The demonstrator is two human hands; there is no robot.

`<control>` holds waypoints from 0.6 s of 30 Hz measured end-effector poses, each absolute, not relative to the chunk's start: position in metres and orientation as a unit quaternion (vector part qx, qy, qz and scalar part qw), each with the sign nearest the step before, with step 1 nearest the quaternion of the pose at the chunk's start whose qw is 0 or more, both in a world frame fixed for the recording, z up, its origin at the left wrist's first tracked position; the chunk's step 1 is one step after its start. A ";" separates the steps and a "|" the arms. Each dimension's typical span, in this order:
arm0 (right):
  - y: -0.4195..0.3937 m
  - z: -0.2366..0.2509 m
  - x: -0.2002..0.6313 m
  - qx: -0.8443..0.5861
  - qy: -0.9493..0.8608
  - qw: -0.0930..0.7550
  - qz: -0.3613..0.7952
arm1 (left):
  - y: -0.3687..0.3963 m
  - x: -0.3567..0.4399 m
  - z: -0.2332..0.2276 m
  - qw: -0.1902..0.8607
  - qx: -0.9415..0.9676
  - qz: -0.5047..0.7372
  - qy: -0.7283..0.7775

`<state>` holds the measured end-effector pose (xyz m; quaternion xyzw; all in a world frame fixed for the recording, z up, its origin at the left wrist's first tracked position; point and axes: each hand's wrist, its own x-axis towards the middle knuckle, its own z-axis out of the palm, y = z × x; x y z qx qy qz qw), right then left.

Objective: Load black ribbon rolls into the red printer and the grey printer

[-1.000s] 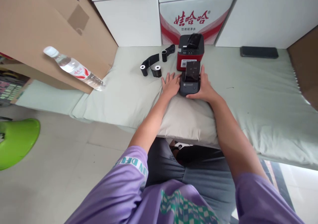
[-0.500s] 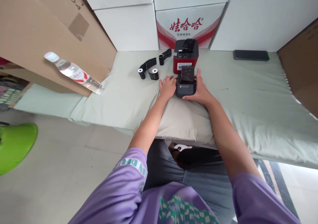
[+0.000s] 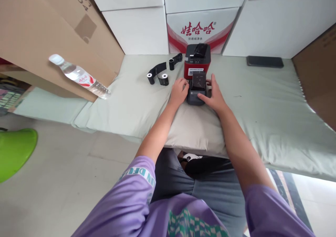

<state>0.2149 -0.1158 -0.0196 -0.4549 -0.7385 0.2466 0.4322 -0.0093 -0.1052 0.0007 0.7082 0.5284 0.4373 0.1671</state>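
The small dark printer [image 3: 197,91] sits at the centre of the frame on the pale green mattress [image 3: 262,100], just in front of the red printer [image 3: 196,62] with its lid raised, and where a moment ago both hands merely cupped its sides, the right hand [image 3: 214,97] has now slid a finger over its front top while the left hand [image 3: 179,91] curls against its left edge, fingers together. To my eye that looks like pressing or steadying rather than lifting. The black rolls [image 3: 159,75] lie up-left; the compartment under the lid is too dark to read.
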 end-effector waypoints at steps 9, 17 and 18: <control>-0.128 0.001 0.209 -0.426 -0.697 0.533 0.220 | -0.073 -0.025 -0.026 0.299 0.715 0.513 0.370; -0.123 -0.009 0.203 -0.416 -0.661 0.579 0.237 | -0.071 -0.014 -0.034 0.294 0.691 0.477 0.456; -0.122 -0.011 0.202 -0.415 -0.658 0.579 0.244 | -0.072 -0.014 -0.034 0.272 0.700 0.476 0.458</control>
